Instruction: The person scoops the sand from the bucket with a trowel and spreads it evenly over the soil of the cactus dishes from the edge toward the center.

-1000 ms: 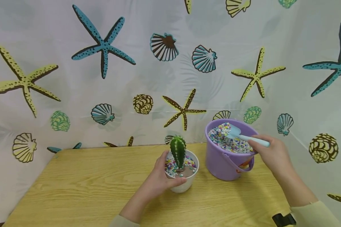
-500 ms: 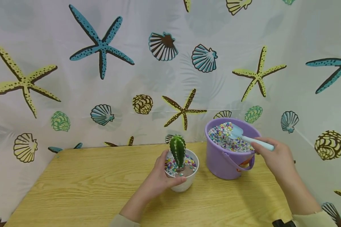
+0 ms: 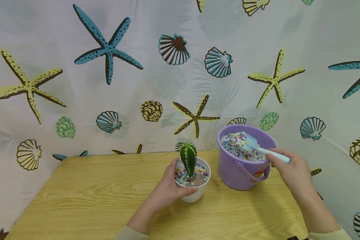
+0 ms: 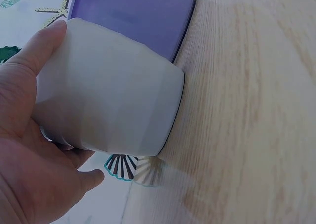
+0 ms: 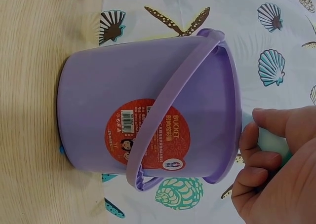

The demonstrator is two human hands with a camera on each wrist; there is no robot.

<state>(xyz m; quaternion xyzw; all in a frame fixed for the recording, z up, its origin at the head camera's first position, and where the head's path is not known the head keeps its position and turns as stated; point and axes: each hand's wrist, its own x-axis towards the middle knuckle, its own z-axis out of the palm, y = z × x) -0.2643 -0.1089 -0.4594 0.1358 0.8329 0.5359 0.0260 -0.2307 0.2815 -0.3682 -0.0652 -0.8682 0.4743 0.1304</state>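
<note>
Hands grasp one thing each: the left hand [image 3: 169, 187] wraps round a white, round, tapering pot [image 3: 193, 196], thumb along the near side below the rim, while the right hand [image 3: 293, 170] grips the handle of a light-blue scoop [image 3: 261, 149]. The pot stands upright; from it rises a green, ribbed, column-shaped cactus [image 3: 188, 159], ringed by small multicoloured pebbles [image 3: 181, 176], with a smooth brown patch [image 3: 199, 181] at the front right.

The scoop's blade, heaped with pebbles, is inside a round lavender bucket [image 3: 235, 173], over the multicoloured pebble fill [image 3: 240, 152]; whether its handle touches the rim cannot be told. The bucket stands just beside the pot, apart from it, its lavender carrying handle [image 5: 170, 93] hanging down across a round red label [image 5: 174, 130].

Both vessels rest on a light wood-grain surface [image 3: 102, 186]. Behind hangs pale cloth [image 3: 156, 76] printed with starfish and shells. Cream sleeves [image 3: 131, 234] end at the wrists.
</note>
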